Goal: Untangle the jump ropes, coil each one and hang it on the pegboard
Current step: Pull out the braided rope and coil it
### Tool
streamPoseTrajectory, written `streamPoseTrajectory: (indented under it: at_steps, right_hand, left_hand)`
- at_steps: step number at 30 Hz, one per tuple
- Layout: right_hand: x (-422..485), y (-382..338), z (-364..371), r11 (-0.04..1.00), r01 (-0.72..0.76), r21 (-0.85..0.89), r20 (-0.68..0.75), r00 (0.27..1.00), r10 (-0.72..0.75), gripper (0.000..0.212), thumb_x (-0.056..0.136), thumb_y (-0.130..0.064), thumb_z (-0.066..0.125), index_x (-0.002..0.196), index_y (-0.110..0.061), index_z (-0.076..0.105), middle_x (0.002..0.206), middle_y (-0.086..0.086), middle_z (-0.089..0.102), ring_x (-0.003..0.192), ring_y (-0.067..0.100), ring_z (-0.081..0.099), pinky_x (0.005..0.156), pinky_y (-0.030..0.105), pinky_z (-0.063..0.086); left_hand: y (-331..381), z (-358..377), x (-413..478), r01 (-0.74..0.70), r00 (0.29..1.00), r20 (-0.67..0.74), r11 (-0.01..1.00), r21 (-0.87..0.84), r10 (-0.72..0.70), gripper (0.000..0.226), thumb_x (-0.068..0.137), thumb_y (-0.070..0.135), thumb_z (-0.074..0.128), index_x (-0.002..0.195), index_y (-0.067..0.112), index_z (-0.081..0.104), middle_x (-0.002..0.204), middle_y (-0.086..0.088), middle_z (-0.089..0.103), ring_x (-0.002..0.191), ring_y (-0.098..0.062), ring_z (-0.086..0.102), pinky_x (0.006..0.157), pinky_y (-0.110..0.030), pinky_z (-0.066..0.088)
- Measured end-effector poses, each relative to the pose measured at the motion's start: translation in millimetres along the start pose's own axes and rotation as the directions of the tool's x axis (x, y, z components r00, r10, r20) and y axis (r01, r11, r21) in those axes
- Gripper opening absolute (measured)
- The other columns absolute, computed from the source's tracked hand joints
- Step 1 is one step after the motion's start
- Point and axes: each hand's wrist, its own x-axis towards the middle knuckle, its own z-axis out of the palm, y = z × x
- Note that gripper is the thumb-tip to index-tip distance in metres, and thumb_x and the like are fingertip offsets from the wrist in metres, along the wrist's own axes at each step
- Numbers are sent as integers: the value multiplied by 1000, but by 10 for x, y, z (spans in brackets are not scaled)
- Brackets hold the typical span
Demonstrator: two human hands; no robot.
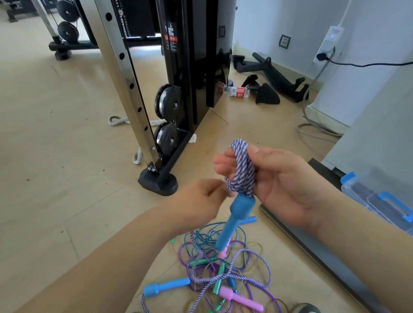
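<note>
Holding purple-white rope coil [243,170] at centre frame, our right grip [280,177] curled round it; blue handle [234,219] hangs from coil toward 7 o'clock. Blurred, our left grip [199,200] at coil's 9 o'clock; we cannot tell if pinching. At 6 o'clock, rope tangle [212,279] on floor [35,147].

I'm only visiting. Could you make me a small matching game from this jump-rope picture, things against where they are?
Things:
1. striped coil
2. pink handle
3. plastic bottle
4. clear box

Places:
a. on the floor by the black machine
b. gripped in the right hand
c. in the floor tangle
d. at the right edge of the view

Pairs: 1-b, 2-c, 3-a, 4-d.
</note>
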Motion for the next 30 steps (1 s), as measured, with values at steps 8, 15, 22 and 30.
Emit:
streamPoseTrajectory:
  at_steps: [8, 15, 22, 30]
  right_hand:
    - [82, 71, -171, 884, 9, -468, -180, 978, -105, 39, 105, -32, 49, 101, 2, 67, 95, 9, 76, 92, 23, 69, 92, 42, 52]
    - [-14, 41, -132, 856, 53, -515, 6, 998, -59, 37, 98, -32, 61, 110, 2, 72, 105, 20, 76, 80, 14, 70, 80, 34, 50]
    - [-63, -28, -2, 998, -60, -37, 71, 996, 63, 35, 90, -25, 62, 108, 5, 69, 103, 22, 76, 75, 22, 70, 74, 29, 61]
    - [83, 14, -172, 994, -24, -108, -200, 980, 2, 35, 104, -21, 47, 118, 6, 64, 118, 27, 72, 113, 38, 66, 99, 46, 50]
  left_hand:
    - [266, 50, -212, -216, 973, 86, 976, 10, 214, 31, 99, 33, 62, 82, 8, 60, 62, -2, 53, 53, -14, 44, 56, -31, 43]
    - [138, -304, -57, -359, 857, -459, 909, -212, 232, 19, 102, 30, 60, 91, 16, 68, 55, 9, 47, 51, -13, 45, 53, -33, 45]
    - [-58, -99, 77, -80, 981, -190, 957, -280, 26, 43, 106, 46, 46, 86, 13, 64, 60, 3, 49, 51, -12, 42, 53, -26, 43]
    - [101, 221, -109, -146, 980, 154, 980, 139, 124, 38, 104, 38, 49, 76, 13, 54, 64, 1, 49, 58, -16, 44, 57, -31, 41]
